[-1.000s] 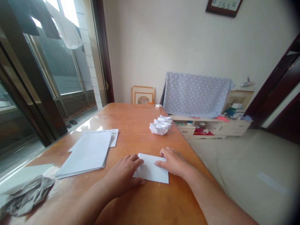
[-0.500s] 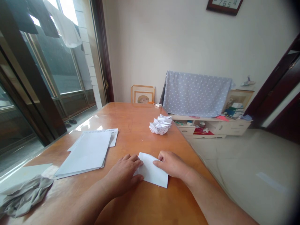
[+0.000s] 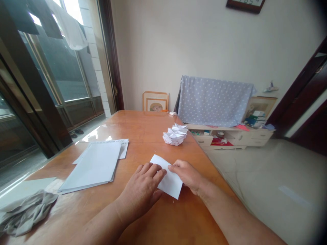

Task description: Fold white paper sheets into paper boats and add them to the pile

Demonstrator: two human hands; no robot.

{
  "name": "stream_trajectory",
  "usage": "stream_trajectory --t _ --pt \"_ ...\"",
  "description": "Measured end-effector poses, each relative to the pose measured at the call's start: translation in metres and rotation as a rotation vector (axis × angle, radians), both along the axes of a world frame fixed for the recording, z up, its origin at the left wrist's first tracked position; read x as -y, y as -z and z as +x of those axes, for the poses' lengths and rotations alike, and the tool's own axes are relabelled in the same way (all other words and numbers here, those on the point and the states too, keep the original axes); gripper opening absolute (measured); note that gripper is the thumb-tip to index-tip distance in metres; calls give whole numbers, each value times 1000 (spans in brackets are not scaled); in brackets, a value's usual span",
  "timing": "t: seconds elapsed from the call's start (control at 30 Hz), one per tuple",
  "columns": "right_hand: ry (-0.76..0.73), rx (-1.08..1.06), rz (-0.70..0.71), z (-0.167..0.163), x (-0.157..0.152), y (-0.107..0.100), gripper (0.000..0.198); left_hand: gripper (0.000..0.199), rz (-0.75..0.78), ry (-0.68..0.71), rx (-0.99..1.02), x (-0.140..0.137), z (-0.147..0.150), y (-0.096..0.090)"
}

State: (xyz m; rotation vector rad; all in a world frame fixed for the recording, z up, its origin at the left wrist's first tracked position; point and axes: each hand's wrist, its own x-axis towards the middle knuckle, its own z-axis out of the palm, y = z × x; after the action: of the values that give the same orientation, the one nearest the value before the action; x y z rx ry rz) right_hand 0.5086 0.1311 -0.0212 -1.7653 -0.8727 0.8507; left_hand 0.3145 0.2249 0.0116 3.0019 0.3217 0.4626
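A small white sheet of paper point(image 3: 170, 186), seemingly folded, is held slightly tilted between my hands near the front of the table. My left hand point(image 3: 144, 183) grips its left side, the fingers curled over the top face and the thumb low by the near edge. At the right edge, my right hand point(image 3: 187, 175) pinches the paper with the thumb on top; its other fingers are mostly hidden behind. Beyond my hands stand folded paper boats point(image 3: 175, 136), close together, some with printed marks on their sides.
A stack of white paper point(image 3: 94, 166) lies to the left on the wooden table point(image 3: 138, 131). A crumpled grey cloth point(image 3: 29, 211) rests at the near left corner. A small white box point(image 3: 172, 113) sits at the far edge. The table's right edge runs close beside my right arm.
The paper has moved slightly away from me and turned clockwise. My left hand has slid right and further over it, while my right hand has shifted a little forward.
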Motion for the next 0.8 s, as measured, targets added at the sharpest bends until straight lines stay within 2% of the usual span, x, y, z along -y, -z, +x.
stream_trajectory --t 0.13,0.27,0.37,0.47,0.63,0.7,0.8 --pt "-8 -110 0 -2 0 1 41 16 55 19 -40 2 4 0" --pt "-71 -50 -23 0 2 -3 52 18 72 -36 -55 -2 5 1" --pt "-58 142 -10 2 5 -9 60 20 12 -134 -45 -7 4 0" --pt "-24 403 112 4 10 -17 59 21 -30 -232 -7 -12 2 -1" --pt "-249 846 244 3 19 -25 86 20 -75 -291 50 -15 -1 -3" --pt "-294 948 278 3 19 -25 73 19 -97 -298 62 -14 -1 -2" --pt "-294 1018 344 3 19 -25 39 17 -114 -290 52 -11 0 1"
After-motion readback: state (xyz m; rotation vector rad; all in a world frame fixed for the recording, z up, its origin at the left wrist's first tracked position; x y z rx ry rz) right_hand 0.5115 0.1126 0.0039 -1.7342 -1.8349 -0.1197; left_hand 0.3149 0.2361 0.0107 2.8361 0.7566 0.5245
